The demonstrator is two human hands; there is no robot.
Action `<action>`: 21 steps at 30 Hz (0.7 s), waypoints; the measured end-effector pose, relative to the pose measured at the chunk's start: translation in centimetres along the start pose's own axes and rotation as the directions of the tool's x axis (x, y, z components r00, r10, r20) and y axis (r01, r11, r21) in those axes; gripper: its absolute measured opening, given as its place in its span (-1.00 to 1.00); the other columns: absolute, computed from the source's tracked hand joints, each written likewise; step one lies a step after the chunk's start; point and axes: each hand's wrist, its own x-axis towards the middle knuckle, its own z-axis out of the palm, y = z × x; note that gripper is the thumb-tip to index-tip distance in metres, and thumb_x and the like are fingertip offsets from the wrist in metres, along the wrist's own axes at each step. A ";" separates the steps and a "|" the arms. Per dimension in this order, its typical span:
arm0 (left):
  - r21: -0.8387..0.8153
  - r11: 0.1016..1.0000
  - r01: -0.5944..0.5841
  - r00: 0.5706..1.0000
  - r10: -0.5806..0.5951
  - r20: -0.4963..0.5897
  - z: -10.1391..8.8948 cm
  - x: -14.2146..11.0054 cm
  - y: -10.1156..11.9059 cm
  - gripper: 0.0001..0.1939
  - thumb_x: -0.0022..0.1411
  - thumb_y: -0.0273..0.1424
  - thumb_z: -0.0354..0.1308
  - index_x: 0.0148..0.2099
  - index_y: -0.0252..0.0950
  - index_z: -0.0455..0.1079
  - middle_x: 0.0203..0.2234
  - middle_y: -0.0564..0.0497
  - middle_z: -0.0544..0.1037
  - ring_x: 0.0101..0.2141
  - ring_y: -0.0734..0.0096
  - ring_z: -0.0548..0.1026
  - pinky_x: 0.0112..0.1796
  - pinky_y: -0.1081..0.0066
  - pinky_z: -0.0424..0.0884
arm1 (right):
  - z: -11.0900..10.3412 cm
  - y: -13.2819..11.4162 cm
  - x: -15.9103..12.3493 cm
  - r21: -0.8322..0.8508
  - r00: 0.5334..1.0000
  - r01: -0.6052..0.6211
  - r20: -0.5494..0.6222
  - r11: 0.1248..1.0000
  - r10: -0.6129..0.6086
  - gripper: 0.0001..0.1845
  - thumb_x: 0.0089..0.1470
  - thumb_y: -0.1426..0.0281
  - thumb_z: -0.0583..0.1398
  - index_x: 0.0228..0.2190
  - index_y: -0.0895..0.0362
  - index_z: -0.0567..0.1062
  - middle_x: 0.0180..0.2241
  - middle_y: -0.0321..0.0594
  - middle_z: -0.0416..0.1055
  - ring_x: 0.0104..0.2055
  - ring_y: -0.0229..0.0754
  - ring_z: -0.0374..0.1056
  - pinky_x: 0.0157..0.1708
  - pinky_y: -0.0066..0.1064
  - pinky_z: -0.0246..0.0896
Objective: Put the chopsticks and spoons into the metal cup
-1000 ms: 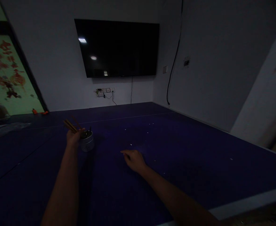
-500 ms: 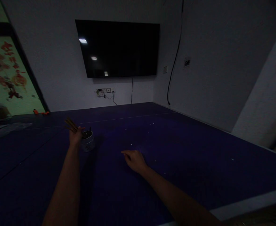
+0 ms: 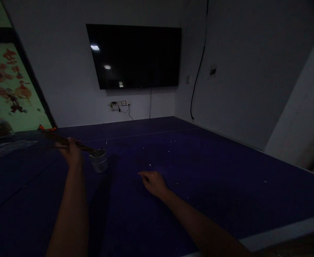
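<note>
My left hand [image 3: 72,151] is closed around a bundle of thin brown chopsticks [image 3: 86,147], tilted nearly level. Their right ends reach the rim of a pale round utensil holder [image 3: 100,165] with small dark holes in its side. The holder stands upright on the dark blue-purple mat [image 3: 135,214], just right of that hand. One thin stick still rises from its mouth. My right hand [image 3: 154,182] rests on the mat further right, index finger stretched out and thumb apart from it, holding nothing that I can see.
Small white scraps [image 3: 150,165] are scattered on the mat. A wall-mounted television [image 3: 135,57] hangs at the back, above sockets [image 3: 119,104] with cords. A black cable [image 3: 198,78] runs down the right wall. Clear plastic wrapping [image 3: 15,147] lies at the far left.
My left hand has moved left, and the chopsticks have tipped from a steep slant to nearly level, partly drawn away from the holder. My right hand has not moved.
</note>
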 end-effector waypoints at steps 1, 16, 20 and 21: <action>-0.010 1.000 -0.026 1.000 0.026 -0.016 -0.1 0.3 0.4 -0.77 0.12 -0.34 0.05 -0.26 -0.19 0.01 -0.45 0.18 0.27 -0.54 0.65 0.33 -0.36 0.45 0.41 | 0.0 0.0 0.0 -0.003 1.000 -0.001 0.000 1.000 0.001 -0.64 0.09 0.47 0.05 -0.13 -0.02 0.51 -0.20 -0.30 0.53 -0.24 -0.24 0.46 -0.19 -0.43 0.31; 0.398 0.913 0.089 0.990 -0.126 0.067 -3.3 1.1 4.2 -0.81 -0.07 -0.33 0.16 -0.49 -0.32 0.23 -0.71 0.19 0.22 -0.69 0.59 0.21 -0.68 0.56 0.16 | 0.1 0.6 -0.1 0.001 1.000 -0.003 -0.003 1.000 0.003 -0.66 0.08 0.46 0.06 -0.15 0.02 0.52 -0.20 -0.27 0.52 -0.24 -0.22 0.46 -0.19 -0.42 0.31; 0.474 0.865 0.162 0.987 -0.132 -0.096 -3.9 0.4 1.6 -0.71 -0.16 -0.25 0.23 -0.55 -0.32 0.23 -0.72 0.18 0.20 -0.65 0.55 0.20 -0.65 0.51 0.12 | 0.3 0.5 -0.1 0.007 1.000 0.001 0.003 1.000 -0.001 -0.66 0.08 0.47 0.05 -0.15 0.03 0.52 -0.19 -0.27 0.52 -0.24 -0.23 0.46 -0.19 -0.42 0.31; 0.483 0.855 0.189 0.982 -0.156 -0.109 -4.0 0.3 1.1 -0.68 -0.17 -0.21 0.24 -0.57 -0.32 0.22 -0.72 0.17 0.20 -0.64 0.54 0.20 -0.65 0.50 0.12 | 0.3 0.4 0.0 0.008 1.000 0.003 0.002 1.000 -0.003 -0.66 0.08 0.47 0.05 -0.15 0.03 0.52 -0.18 -0.27 0.52 -0.24 -0.23 0.46 -0.19 -0.42 0.31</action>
